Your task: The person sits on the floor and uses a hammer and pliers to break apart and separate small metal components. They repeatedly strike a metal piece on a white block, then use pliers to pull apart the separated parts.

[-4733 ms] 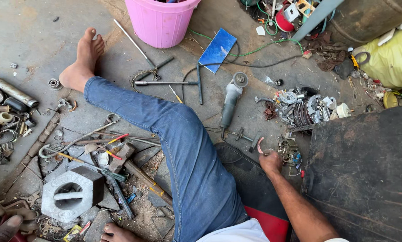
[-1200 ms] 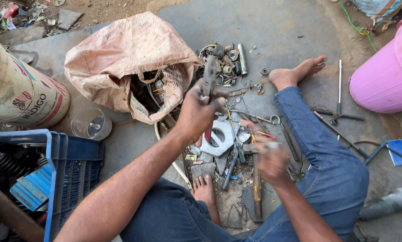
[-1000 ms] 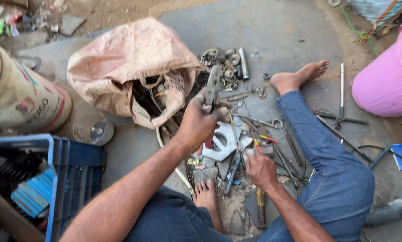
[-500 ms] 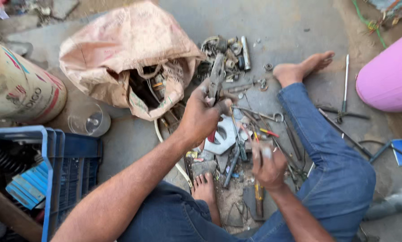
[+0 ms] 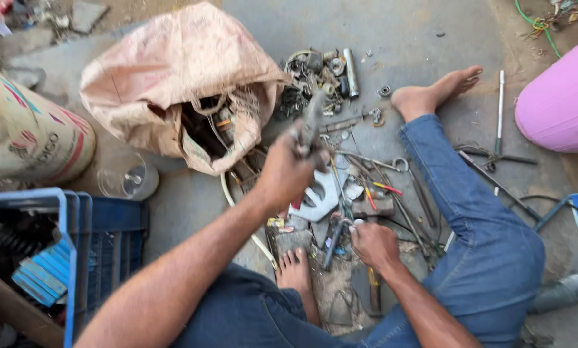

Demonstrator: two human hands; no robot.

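Note:
My left hand (image 5: pixel 284 173) is raised over the floor and closed around a grey metal plier-like tool (image 5: pixel 309 124), which points up and away toward a pile of bearings and metal parts (image 5: pixel 320 67). Under that hand lies a pale, chunky metal block with cut-outs (image 5: pixel 320 198). My right hand (image 5: pixel 373 246) rests low among scattered hand tools (image 5: pixel 379 193), its fingers curled around a small pale part (image 5: pixel 356 223). A dark-handled tool (image 5: pixel 331 242) lies just left of it. I sit on the floor in blue jeans with both feet bare.
An open, worn brown sack (image 5: pixel 173 84) holding scrap lies at the upper left. A printed sack (image 5: pixel 25 135), a clear cup (image 5: pixel 131 182) and a blue crate (image 5: pixel 89 258) are on the left. A pink bucket (image 5: pixel 559 96) and a long steel rod (image 5: pixel 500 109) are on the right.
The view swung from the right side of the floor to the sack side. My left hand keeps the tool raised and has drifted right. My right hand dropped lower among the tools.

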